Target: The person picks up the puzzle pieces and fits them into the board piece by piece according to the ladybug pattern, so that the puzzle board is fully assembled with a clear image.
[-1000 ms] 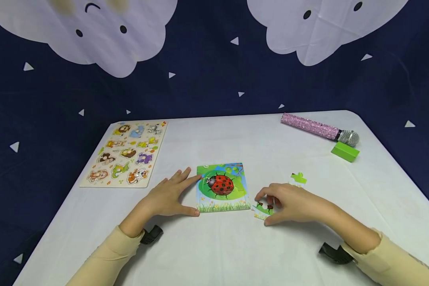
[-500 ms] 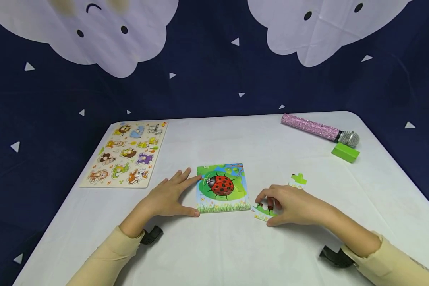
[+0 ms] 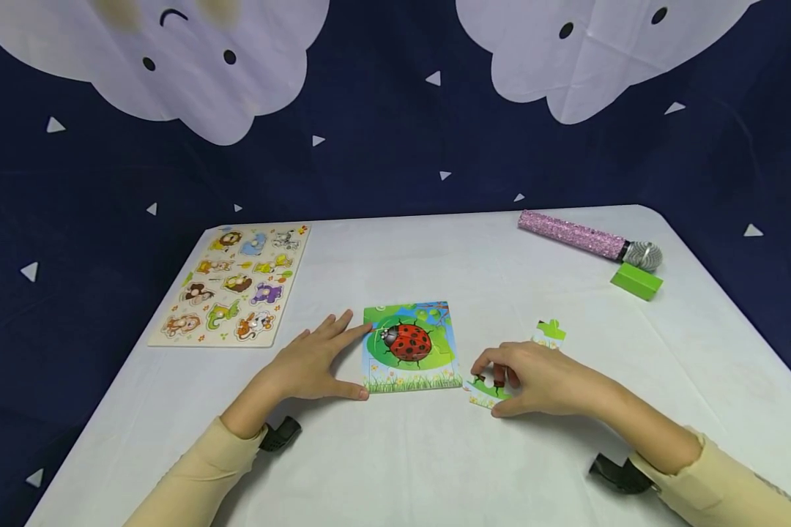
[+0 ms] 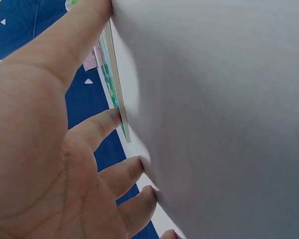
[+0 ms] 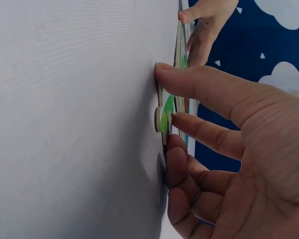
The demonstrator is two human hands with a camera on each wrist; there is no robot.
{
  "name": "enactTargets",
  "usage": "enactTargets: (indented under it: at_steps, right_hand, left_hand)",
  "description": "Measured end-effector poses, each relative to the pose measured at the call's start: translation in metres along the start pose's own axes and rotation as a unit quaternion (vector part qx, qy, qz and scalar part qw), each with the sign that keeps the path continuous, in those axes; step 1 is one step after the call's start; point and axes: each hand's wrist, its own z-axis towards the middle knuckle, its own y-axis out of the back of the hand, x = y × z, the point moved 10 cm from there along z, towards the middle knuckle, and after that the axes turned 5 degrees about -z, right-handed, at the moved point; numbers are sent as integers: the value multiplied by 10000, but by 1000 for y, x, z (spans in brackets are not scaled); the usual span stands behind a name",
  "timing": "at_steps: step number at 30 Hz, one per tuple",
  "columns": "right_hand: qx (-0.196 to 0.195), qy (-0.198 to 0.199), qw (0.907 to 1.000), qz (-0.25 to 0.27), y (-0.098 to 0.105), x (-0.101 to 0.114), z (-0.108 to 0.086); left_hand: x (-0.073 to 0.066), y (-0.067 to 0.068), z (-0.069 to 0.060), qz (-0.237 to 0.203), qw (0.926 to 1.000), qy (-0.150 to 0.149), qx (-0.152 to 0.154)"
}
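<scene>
A square ladybug jigsaw puzzle [image 3: 410,344] lies flat at mid-table in the head view. My left hand [image 3: 313,359] rests at its left side with fingers spread, forefinger and thumb touching the edge. Just right of the board's lower corner is a loose jigsaw piece [image 3: 488,388] with green, white and dark red print. My right hand [image 3: 534,377] pinches this piece between thumb and forefinger, low over the table; the right wrist view shows its edge [image 5: 165,114] between them. Beyond the right hand lies another green-and-white jigsaw piece [image 3: 550,331], partly hidden by that hand.
An animal peg puzzle board [image 3: 227,285] lies at the back left. At the back right are a pink glittery microphone [image 3: 587,238] and a green block [image 3: 636,281] beside its head. A white cloth [image 3: 409,461] covers the table, and a dark blue backdrop [image 3: 382,161] hangs behind.
The right thumb has shifted slightly right, and a little more of the pinched jigsaw piece shows. The left hand and ladybug puzzle have stayed in place.
</scene>
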Motion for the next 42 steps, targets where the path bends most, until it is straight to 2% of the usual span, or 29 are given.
enactTargets:
  at_steps: [26, 42]
  right_hand:
    - [141, 55, 9999, 20, 7, -4, 5]
    - [54, 166, 9997, -196, 16, 6, 15]
  left_hand:
    - [-1, 1, 0, 43, 10000, -4, -5]
    - [-2, 0, 2, 73, 10000, -40, 0]
